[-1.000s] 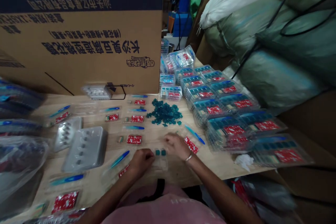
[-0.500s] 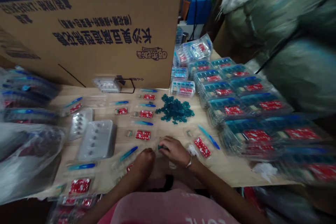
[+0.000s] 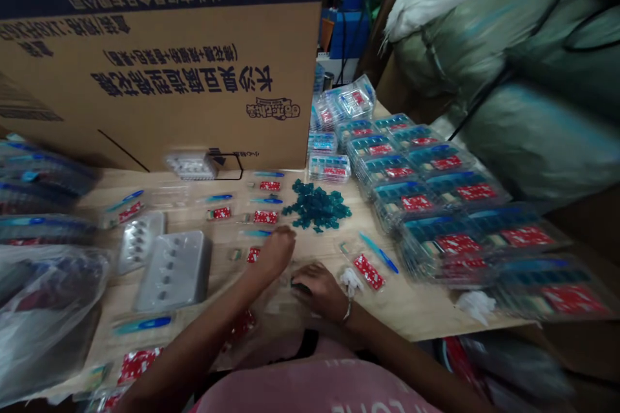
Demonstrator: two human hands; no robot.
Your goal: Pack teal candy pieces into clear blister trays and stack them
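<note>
Grip, both hands: state not determinable. Left hand (image 3: 276,251) curled, knuckles up, just beside a red packet (image 3: 252,255); right hand (image 3: 320,290) lowered onto a dark teal piece (image 3: 300,286) in a clear plastic tray (image 3: 276,300). Printed cardboard carton (image 3: 169,64) stood behind; stuffed sacks (image 3: 523,77) to the right. Wooden tabletop (image 3: 426,310) laden with stacked blister packs (image 3: 436,206), grey metal trays (image 3: 172,271), and heaped loose teal pieces (image 3: 317,206) beyond the hands. Near edge of tabletop found close to the right hand.
</note>
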